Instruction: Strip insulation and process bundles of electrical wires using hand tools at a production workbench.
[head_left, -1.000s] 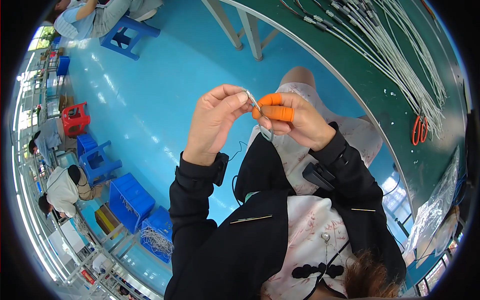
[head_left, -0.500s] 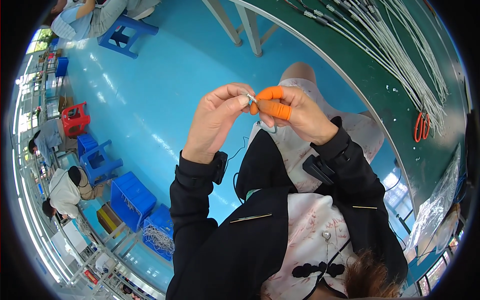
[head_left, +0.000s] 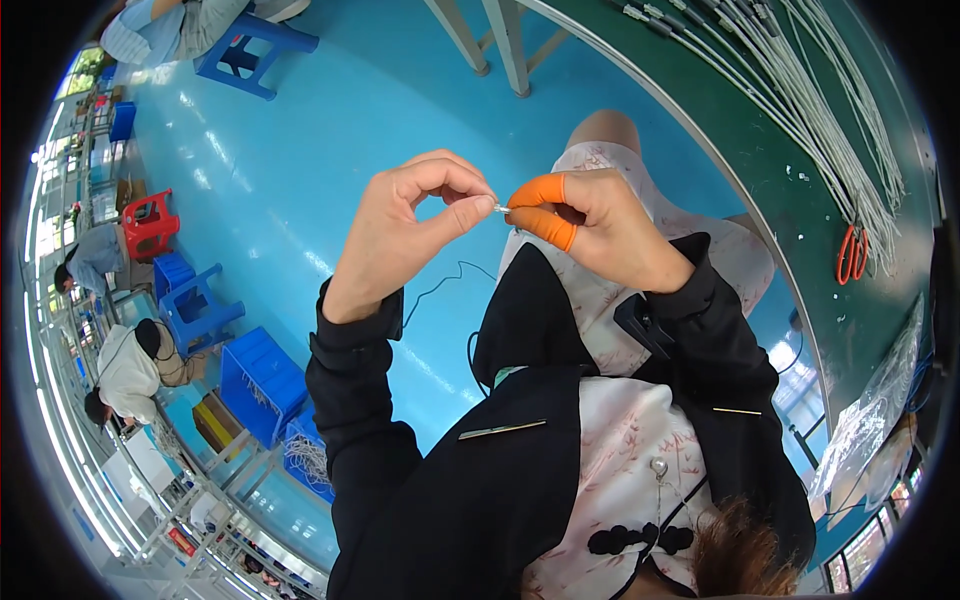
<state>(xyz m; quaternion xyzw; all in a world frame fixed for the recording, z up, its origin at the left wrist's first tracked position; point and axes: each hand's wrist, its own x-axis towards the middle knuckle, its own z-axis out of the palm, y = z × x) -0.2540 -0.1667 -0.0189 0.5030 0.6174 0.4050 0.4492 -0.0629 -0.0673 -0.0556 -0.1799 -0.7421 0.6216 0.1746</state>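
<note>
Held up over my lap, my left hand (head_left: 395, 225) pinches thumb and forefinger together on one end of a small silvery-white piece (head_left: 502, 209). Orange finger covers sit on the thumb and forefinger of my right hand (head_left: 610, 230), whose tips close on the other end of it. The two sets of fingertips nearly meet. Most of the piece is hidden by fingers, and it is too small to tell its kind.
On the green table (head_left: 745, 150) at the right lie a bundle of white cables (head_left: 800, 135), orange-handled scissors (head_left: 852, 254) and a clear plastic bag (head_left: 875, 410). Blue crates (head_left: 262, 385), blue stools (head_left: 200, 312), a red stool (head_left: 150, 225) and seated people are at the left.
My hands have drawn slightly apart, the left wrist moving left and down, the right wrist a little right. More of the gap between the fingertips shows.
</note>
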